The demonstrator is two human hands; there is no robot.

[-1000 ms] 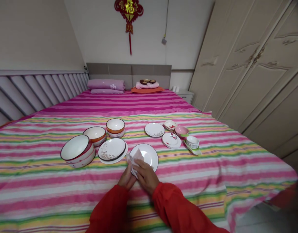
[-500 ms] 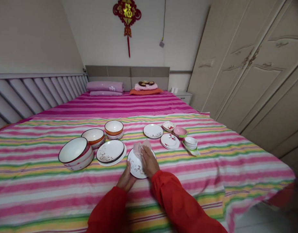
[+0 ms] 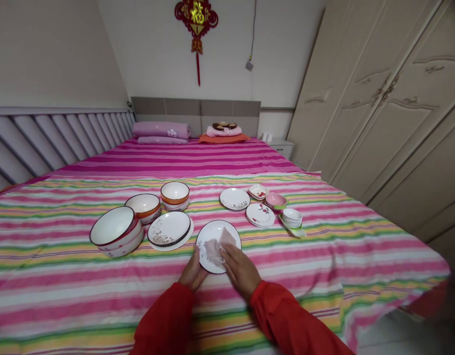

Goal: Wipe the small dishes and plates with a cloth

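Observation:
A white plate with a dark rim and a floral pattern (image 3: 212, 230) is tilted above the striped cloth. My left hand (image 3: 193, 272) grips its lower left edge, thumb on top and fingers beneath. Against the plate's face, my right hand (image 3: 240, 268) presses a pale pink cloth (image 3: 214, 251), its fingers closed on it. Just left of the held plate lies a stack of similar plates (image 3: 169, 228). Another floral plate (image 3: 235, 198) rests beyond it, to the right.
Large bowls (image 3: 116, 231) and orange-banded bowls (image 3: 143, 206) stand at the left. On the right are small flowered plates (image 3: 260, 215), a pink bowl (image 3: 275, 200), square dishes (image 3: 258, 191) and stacked little white bowls (image 3: 292, 216). Striped cloth (image 3: 305, 276) covers the bed; a wardrobe (image 3: 360, 98) stands right.
My right hand has slid the pink cloth from the plate's upper part down towards its middle and lower right. My left hand keeps its grip on the plate.

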